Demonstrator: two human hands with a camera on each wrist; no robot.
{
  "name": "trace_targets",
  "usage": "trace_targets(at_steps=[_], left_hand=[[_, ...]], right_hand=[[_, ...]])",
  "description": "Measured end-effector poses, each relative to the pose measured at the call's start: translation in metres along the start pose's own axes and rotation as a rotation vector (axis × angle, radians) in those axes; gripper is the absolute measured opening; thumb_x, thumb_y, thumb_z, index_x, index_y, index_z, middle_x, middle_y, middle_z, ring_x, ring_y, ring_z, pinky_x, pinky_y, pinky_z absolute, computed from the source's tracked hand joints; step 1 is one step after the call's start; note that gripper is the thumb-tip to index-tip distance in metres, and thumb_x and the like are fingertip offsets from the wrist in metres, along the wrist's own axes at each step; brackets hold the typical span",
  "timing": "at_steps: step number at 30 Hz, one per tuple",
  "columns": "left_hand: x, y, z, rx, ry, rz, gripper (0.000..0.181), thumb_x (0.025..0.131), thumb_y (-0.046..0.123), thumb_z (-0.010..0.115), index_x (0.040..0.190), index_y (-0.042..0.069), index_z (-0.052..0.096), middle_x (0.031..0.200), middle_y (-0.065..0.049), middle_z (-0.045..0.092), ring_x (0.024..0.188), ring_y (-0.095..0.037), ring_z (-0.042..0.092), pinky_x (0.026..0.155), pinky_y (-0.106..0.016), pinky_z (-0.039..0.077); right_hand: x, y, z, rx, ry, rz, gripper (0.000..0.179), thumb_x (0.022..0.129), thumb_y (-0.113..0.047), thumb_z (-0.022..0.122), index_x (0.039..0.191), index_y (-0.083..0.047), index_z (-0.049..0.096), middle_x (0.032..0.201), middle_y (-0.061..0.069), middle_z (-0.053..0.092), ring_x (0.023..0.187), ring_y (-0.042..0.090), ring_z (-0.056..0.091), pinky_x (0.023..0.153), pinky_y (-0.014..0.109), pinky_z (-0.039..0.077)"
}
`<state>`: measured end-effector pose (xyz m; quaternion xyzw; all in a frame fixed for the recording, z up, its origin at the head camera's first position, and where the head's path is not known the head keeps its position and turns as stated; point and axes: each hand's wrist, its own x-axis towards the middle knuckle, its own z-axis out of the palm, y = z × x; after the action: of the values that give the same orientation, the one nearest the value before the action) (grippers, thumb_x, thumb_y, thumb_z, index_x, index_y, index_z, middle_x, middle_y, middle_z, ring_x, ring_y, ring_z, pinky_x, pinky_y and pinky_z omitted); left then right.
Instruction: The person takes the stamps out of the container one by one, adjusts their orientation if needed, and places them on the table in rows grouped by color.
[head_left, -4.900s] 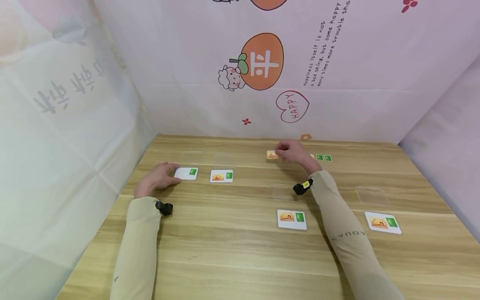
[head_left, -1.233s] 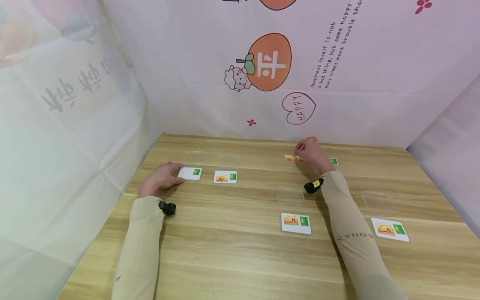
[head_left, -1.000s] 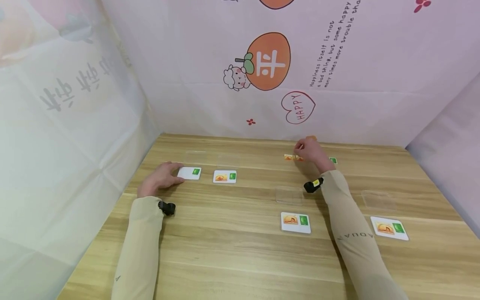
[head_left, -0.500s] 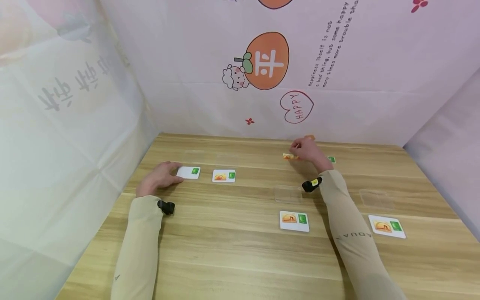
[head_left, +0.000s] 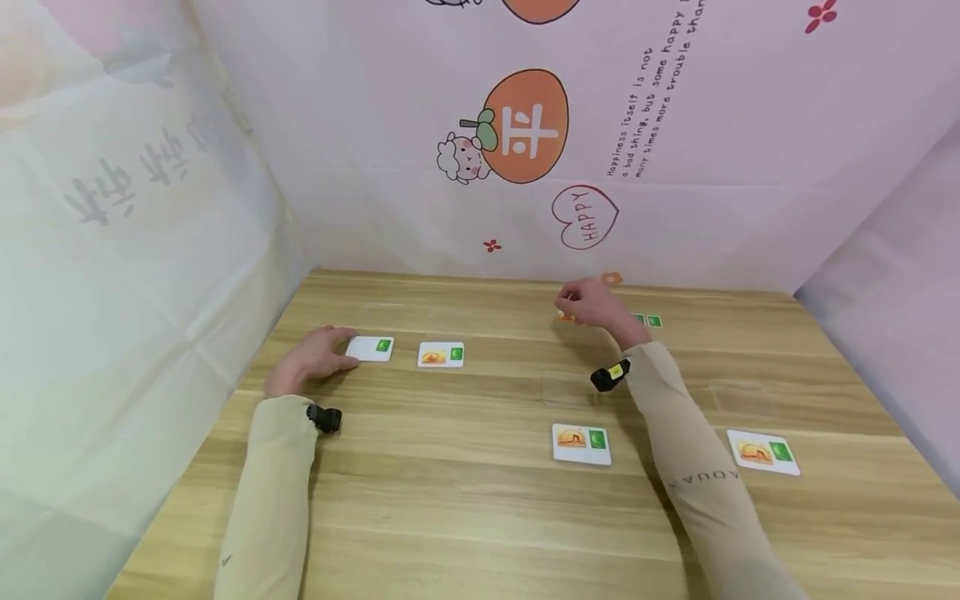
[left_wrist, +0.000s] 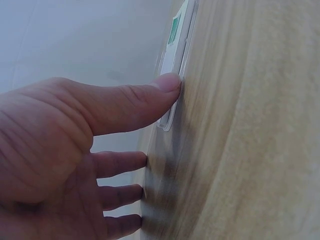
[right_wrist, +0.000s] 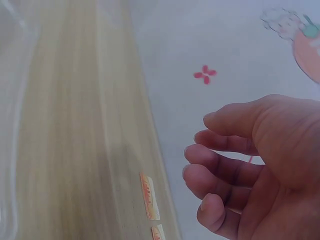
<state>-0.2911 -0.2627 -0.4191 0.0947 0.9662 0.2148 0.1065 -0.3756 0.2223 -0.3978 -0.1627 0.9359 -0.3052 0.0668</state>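
A left hand [head_left: 313, 352] holds a white card [head_left: 369, 348] by its edges at the left side of a wooden table [head_left: 450, 517], thumb at the near corner and a finger at the far one, the fingers parted about as wide as the card. From my distant desk, the head view gives me the card's upper face with a green square [head_left: 383, 346] on it; the left wrist view alone shows a clear plastic rim [left_wrist: 166, 126] along its edge, with three fingers stretched toward the wood.

Near the back, a right hand [head_left: 592, 302] hangs above small orange pieces [right_wrist: 149, 196], fingers loosely curled, thumb close to the first finger, with nothing in their grasp that I can see. The head view offers me just a scrap of orange below the fingertips; the right wrist view shows two pieces lying end to end on the table (the second runs out of frame). Only the head view catches the green pieces [head_left: 655, 321] beside the right wrist, the orange-and-green card [head_left: 441, 355] near the white one, and two similar cards [head_left: 581, 444] farther right.
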Motion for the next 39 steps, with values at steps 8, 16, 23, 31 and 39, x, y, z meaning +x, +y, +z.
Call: trace_targets(at_steps=[8,16,23,31,39], left_hand=[[0.001,0.000,-0.001,-0.006,-0.001,-0.006,0.063,0.093,0.026,0.065,0.147,0.002,0.042,0.150,-0.033,0.035,0.137,-0.050,0.033,0.112,-0.064,0.026],[-0.003,0.000,-0.001,0.001,0.001,0.010,0.063,0.093,0.026,0.065,0.146,0.001,0.042,0.149,-0.033,0.036,0.136,-0.050,0.034,0.111,-0.064,0.027],[-0.004,0.000,-0.001,0.007,-0.001,0.025,0.063,0.094,0.027,0.064,0.147,0.001,0.042,0.149,-0.032,0.037,0.136,-0.050,0.035,0.111,-0.064,0.028],[-0.003,0.000,0.002,0.008,0.005,0.030,0.062,0.094,0.025,0.064,0.146,0.001,0.043,0.147,-0.032,0.039,0.135,-0.050,0.035,0.111,-0.063,0.029],[-0.003,0.001,0.001,0.002,0.001,0.029,0.063,0.093,0.026,0.065,0.146,0.000,0.043,0.148,-0.033,0.038,0.136,-0.051,0.035,0.111,-0.064,0.028]], right_hand=[[-0.004,-0.015,0.002,-0.022,-0.038,0.003,0.028,0.098,-0.024,0.054,0.108,0.000,0.066,0.087,0.015,0.066,0.072,0.027,0.064,0.058,0.028,0.050],[-0.005,-0.026,0.012,0.009,-0.074,-0.011,0.030,0.098,-0.026,0.055,0.108,-0.001,0.066,0.093,0.015,0.066,0.076,0.026,0.063,0.061,0.029,0.052],[-0.002,-0.041,0.022,0.011,-0.082,-0.052,0.028,0.098,-0.023,0.055,0.108,0.000,0.068,0.089,0.013,0.065,0.070,0.019,0.059,0.060,0.028,0.051],[0.002,-0.059,0.030,-0.014,-0.083,-0.075,0.027,0.098,-0.023,0.056,0.108,-0.001,0.068,0.088,0.010,0.065,0.068,0.018,0.060,0.061,0.028,0.052],[0.004,-0.077,0.035,-0.022,-0.082,-0.107,0.024,0.097,-0.023,0.058,0.106,-0.003,0.068,0.087,0.009,0.065,0.068,0.016,0.059,0.061,0.028,0.052]])
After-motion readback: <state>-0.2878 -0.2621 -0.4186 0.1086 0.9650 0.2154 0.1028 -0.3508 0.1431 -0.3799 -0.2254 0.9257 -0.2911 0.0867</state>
